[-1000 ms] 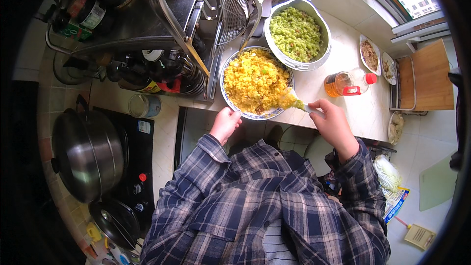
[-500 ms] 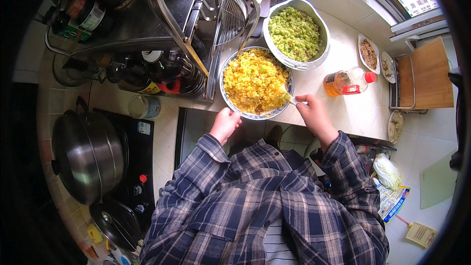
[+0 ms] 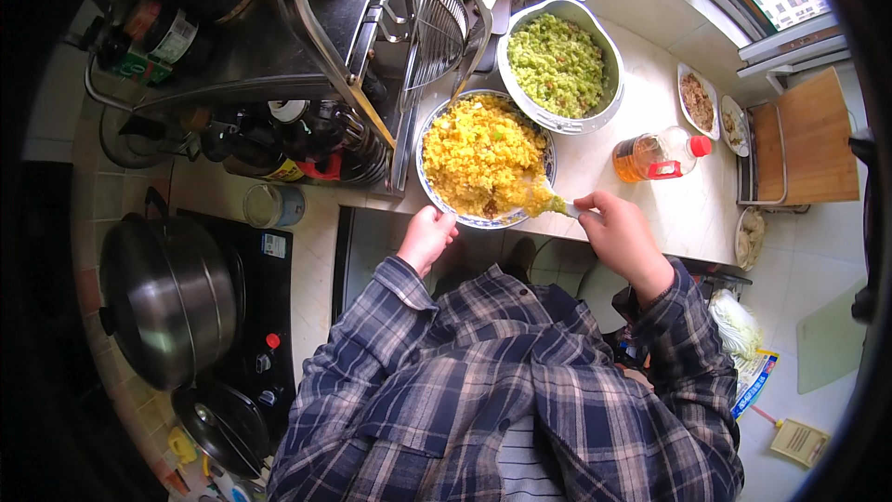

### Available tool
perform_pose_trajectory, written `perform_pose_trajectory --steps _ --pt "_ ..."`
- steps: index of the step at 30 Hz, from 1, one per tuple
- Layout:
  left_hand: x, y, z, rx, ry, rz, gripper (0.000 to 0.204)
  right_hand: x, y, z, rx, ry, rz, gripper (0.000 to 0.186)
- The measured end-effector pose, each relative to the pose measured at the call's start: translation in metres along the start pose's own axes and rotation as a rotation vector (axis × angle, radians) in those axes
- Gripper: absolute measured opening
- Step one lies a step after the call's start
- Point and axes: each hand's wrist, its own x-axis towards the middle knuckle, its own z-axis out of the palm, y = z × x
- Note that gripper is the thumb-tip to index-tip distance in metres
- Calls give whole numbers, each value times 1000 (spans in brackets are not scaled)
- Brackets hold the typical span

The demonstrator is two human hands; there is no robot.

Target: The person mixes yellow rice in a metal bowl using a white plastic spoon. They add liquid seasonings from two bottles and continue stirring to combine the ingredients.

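A round bowl with a blue-patterned rim [image 3: 437,193] holds a heap of yellow crumbly food [image 3: 483,153] at the counter's front edge. My left hand [image 3: 429,237] grips the near left rim, thumb on top. In my right hand [image 3: 618,231] is the handle of a spoon [image 3: 560,205], at the bowl's right side. Yellow food covers the spoon's head, so its shape is hidden. Just behind, a pale oval pot [image 3: 606,116] is filled with chopped green food [image 3: 560,65]. To the right stands a bottle of amber oil with a red cap [image 3: 660,156].
A metal rack [image 3: 344,84] with bottles rises close by on the left. A large dark lidded wok [image 3: 167,297] sits on the stove. Small dishes [image 3: 697,98] and a wooden cutting board [image 3: 806,139] are at the right. A napa cabbage [image 3: 737,323] lies lower right.
My right hand has moved right and slightly nearer with the spoon. Its head has come up through the yellow food to the bowl's right rim. My left hand stays put.
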Motion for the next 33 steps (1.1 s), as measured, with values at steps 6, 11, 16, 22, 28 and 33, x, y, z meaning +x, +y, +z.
perform_pose_trajectory --steps 6,11,16,22,28,33 --pt "1 -2 0 5 -9 -3 21 7 11 16 -105 103 -22 17" --pt "1 -2 0 6 -14 4 21 34 18 36 -55 119 35 21" --pt "0 -1 0 11 -20 6 20 41 26 46 80 134 -14 23" --pt "3 -2 0 0 -11 -2 21 29 19 23 317 94 -9 25" --pt "1 -1 0 5 -13 -2 20 56 6 27 439 72 10 27" --pt "1 0 0 26 -14 -2 20 78 -6 52 23 179 -204 21"
